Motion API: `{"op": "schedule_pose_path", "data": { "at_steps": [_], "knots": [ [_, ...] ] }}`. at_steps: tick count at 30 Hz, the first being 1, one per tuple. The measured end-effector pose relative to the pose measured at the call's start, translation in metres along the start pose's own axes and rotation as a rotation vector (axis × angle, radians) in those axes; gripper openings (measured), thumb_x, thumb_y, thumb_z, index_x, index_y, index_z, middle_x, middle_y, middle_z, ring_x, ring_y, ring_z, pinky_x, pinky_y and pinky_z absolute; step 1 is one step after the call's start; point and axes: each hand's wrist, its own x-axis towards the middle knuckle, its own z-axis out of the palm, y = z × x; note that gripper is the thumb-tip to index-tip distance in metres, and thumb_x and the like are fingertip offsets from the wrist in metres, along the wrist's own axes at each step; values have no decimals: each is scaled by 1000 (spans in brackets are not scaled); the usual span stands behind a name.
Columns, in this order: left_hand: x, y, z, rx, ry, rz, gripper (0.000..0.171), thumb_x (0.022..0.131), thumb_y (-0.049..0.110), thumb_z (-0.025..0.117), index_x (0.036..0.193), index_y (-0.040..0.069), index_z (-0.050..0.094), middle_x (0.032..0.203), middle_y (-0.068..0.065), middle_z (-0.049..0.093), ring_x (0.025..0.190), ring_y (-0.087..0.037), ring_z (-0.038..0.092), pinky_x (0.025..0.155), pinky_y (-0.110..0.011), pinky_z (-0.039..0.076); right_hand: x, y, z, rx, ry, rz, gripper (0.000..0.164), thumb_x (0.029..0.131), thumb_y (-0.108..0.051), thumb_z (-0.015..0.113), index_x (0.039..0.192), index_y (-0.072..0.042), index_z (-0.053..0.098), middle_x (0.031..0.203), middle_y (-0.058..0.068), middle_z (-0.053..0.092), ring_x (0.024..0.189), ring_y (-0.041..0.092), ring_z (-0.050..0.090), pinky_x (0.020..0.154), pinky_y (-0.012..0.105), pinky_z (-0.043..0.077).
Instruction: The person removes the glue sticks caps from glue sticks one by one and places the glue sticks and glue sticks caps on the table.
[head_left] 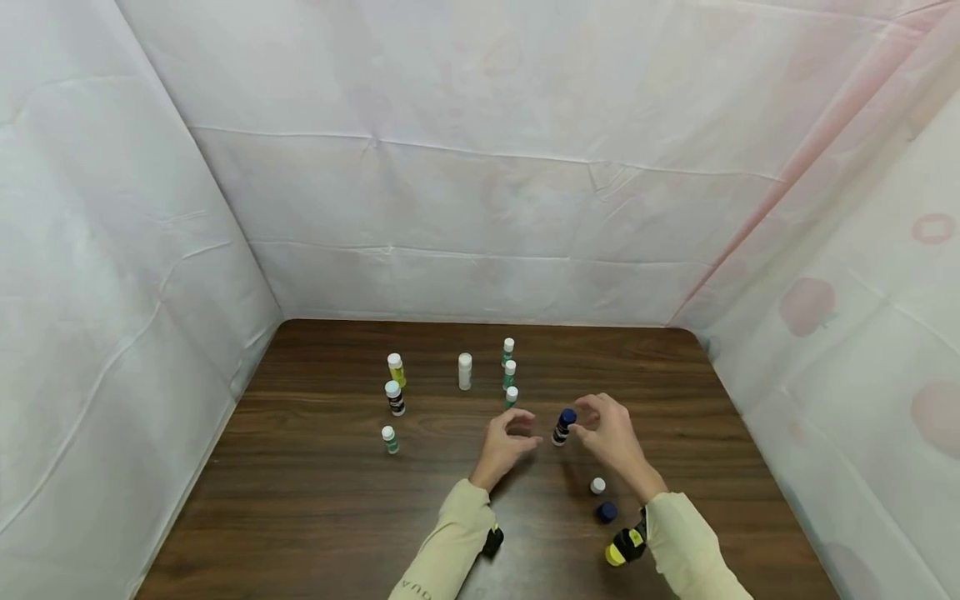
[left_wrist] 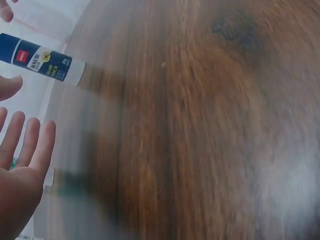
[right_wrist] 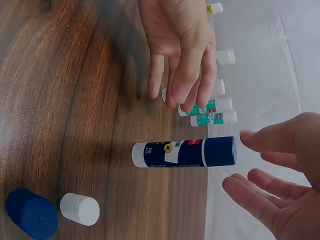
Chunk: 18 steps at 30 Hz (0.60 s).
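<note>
A dark blue glue stick (head_left: 562, 427) with a blue cap stands upright on the table between my two hands. My right hand (head_left: 611, 437) is beside its cap, thumb and fingers spread around it; in the right wrist view a small gap shows between the fingertips and the glue stick (right_wrist: 182, 152). To its left hovers my left hand (head_left: 504, 446), fingers loosely bent and holding nothing. From the left wrist view, the left hand (left_wrist: 22, 175) has its palm and fingers apart from the glue stick (left_wrist: 40, 59). A loose white cap (head_left: 597, 485) and a loose blue cap (head_left: 607, 512) lie near my right wrist.
Behind my left hand several green glue sticks (head_left: 509, 375) stand in a line. A white one (head_left: 465, 372) is left of them. Further left stand a yellow one (head_left: 397, 371), a black-labelled one (head_left: 394, 398) and a green one (head_left: 390, 440). Cloth walls (head_left: 465, 208) border the wooden table (head_left: 300, 500).
</note>
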Motion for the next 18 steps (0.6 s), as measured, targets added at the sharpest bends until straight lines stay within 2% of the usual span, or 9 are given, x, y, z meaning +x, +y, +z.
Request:
{"op": "schedule_pose_path", "data": {
  "at_steps": [6, 11, 13, 18],
  "knots": [
    [5, -8, 9, 28, -9, 25, 39, 74, -3, 75, 110, -8, 61, 109, -25, 61, 100, -40, 58, 75, -28, 53, 7, 1, 6, -12, -19, 13, 35, 72, -1, 80, 104, 0, 66, 98, 13, 61, 76, 25, 65, 62, 35, 55],
    [8, -10, 14, 118, -32, 74, 37, 72, -3, 75, 107, -5, 63, 104, -21, 64, 92, -36, 61, 75, -32, 53, 11, 1, 11, -42, -40, 27, 33, 72, -4, 80, 103, -4, 67, 98, 10, 62, 76, 22, 61, 62, 34, 53],
    [10, -10, 17, 141, -40, 66, 37, 72, -3, 76, 107, -3, 63, 103, -18, 64, 92, -34, 62, 77, -33, 52, 13, 0, 12, -45, -55, 32, 32, 73, -4, 79, 103, -5, 67, 97, 10, 61, 77, 22, 61, 63, 34, 52],
    [16, -10, 25, 107, -59, 50, 35, 72, -2, 77, 106, 0, 65, 101, -17, 66, 94, -36, 62, 81, -43, 52, 16, -2, 15, -70, -68, 18, 31, 73, -4, 79, 101, -3, 68, 93, 10, 60, 71, 20, 58, 60, 32, 49]
  ]
}}
